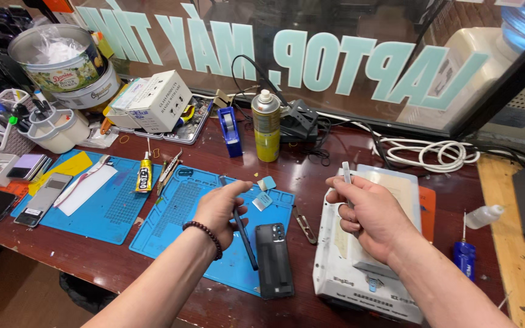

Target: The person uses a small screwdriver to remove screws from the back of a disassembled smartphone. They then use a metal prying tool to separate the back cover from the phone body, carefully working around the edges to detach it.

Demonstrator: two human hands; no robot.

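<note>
The left hand [219, 209] is above the blue work mat [171, 225], with a dark bead bracelet [205, 234] on the wrist. Its fingers are closed around a thin dark stick-like tool [242, 234], which points down and to the right, toward the near edge of the mat. The lower end of the tool is just beside a dark phone [273, 260] that lies with its back up on the right part of the mat, its camera corner toward the far side.

The right hand [366, 212] is over a white flat machine [369, 267] that stands on the wooden table [335, 152], right of the mat. Its fingers are closed around a slim white tool [347, 173], which stands almost upright and shows above the thumb.

On the mat, near the left hand, lie two small light blue pieces [265, 191]. A second blue mat [107, 206] lies more to the left, with a tube of glue [144, 173] at its far edge. Behind the mats stand a spray can [266, 126] and a blue tape dispenser [231, 132]. A small blue bottle [464, 255] with a needle tip stands right of the machine, and a coil of white cable [439, 155] lies near the window
</note>
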